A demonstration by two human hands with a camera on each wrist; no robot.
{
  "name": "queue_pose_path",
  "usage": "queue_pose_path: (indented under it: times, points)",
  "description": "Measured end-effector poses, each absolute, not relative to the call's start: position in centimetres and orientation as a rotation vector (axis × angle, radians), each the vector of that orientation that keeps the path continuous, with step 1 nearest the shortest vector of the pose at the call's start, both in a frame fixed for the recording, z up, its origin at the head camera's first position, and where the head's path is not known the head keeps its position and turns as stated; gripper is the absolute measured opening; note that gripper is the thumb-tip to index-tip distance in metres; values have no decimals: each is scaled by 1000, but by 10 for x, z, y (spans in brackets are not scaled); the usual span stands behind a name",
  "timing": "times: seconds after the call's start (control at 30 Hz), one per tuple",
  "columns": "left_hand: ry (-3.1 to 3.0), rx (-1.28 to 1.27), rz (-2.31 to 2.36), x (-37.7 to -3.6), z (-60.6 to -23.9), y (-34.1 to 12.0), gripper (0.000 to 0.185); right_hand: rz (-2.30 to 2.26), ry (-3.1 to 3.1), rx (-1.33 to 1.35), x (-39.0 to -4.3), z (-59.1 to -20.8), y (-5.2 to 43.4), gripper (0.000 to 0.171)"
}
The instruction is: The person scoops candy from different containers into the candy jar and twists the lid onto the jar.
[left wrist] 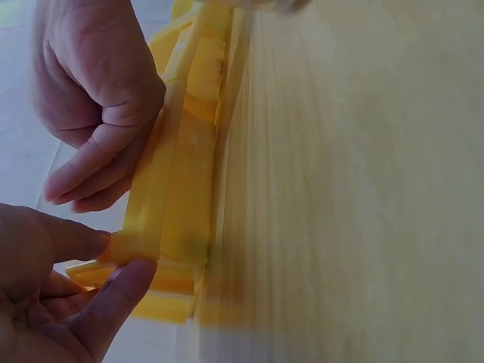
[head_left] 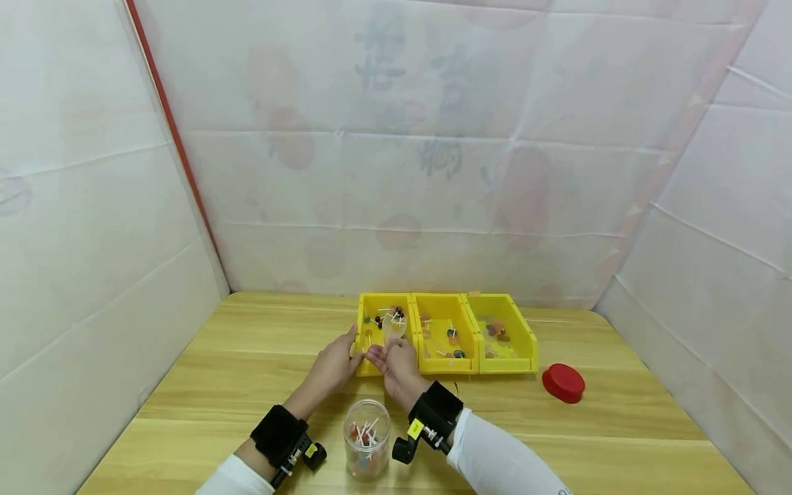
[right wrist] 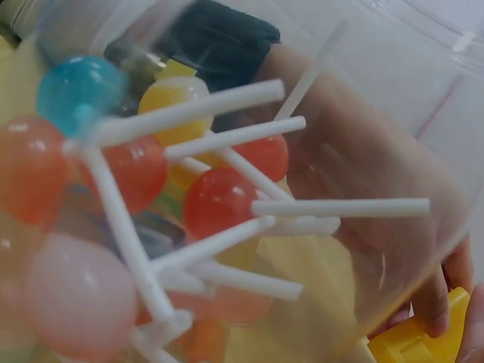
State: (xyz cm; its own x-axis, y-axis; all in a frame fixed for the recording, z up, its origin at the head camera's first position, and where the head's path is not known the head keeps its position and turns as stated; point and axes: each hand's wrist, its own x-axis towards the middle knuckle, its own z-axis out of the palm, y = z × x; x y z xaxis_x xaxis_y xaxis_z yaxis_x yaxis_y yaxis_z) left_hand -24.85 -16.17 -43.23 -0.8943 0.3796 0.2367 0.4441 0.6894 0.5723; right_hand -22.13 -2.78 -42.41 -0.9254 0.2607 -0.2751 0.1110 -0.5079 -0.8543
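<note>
Three yellow bins stand in a row; the left bin [head_left: 361,323] holds several lollipops. My left hand [head_left: 337,361] pinches its front left corner between thumb and finger, clearest in the left wrist view [left wrist: 53,302]. My right hand [head_left: 396,361] is at the same bin's [left wrist: 170,197] front lip, fingers [left wrist: 83,170] curled against the outer wall, thumb hidden. A clear jar [head_left: 367,436] of lollipops stands on the table between my wrists. It fills the right wrist view, where red, blue and yellow lollipops [right wrist: 219,200] show inside.
The middle bin [head_left: 447,300] and right bin [head_left: 524,337] hold several sweets. A red lid [head_left: 563,383] lies on the wooden table [head_left: 247,385] right of the bins. White sheet walls close in the table on three sides.
</note>
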Motion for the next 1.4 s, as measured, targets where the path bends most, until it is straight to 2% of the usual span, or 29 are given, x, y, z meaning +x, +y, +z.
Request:
queue_pose_path:
  times: [0.17, 0.47, 0.57, 0.73, 1.0, 1.4]
  points:
    - [-2791, -693, -965, -248, -432, -162, 65, 2592, -1513, -549, -218, -425, -28, 28]
    - [-2808, -683, -974, -247, -432, -163, 65, 2606, -1522, -524, -214, -423, -27, 14]
    - [-2810, -682, -979, -246, -432, -163, 64, 2612, -1529, -544, -215, -422, -27, 18]
    - [-2796, -696, -978, -247, -430, -164, 64, 2622, -1576, -567, -216, -419, -25, 34]
    - [-2807, -690, -965, -248, -432, -163, 64, 2616, -1568, -570, -218, -420, -24, 38]
    - [-2783, -705, -954, -245, -432, -163, 63, 2587, -1538, -517, -212, -423, -26, 8]
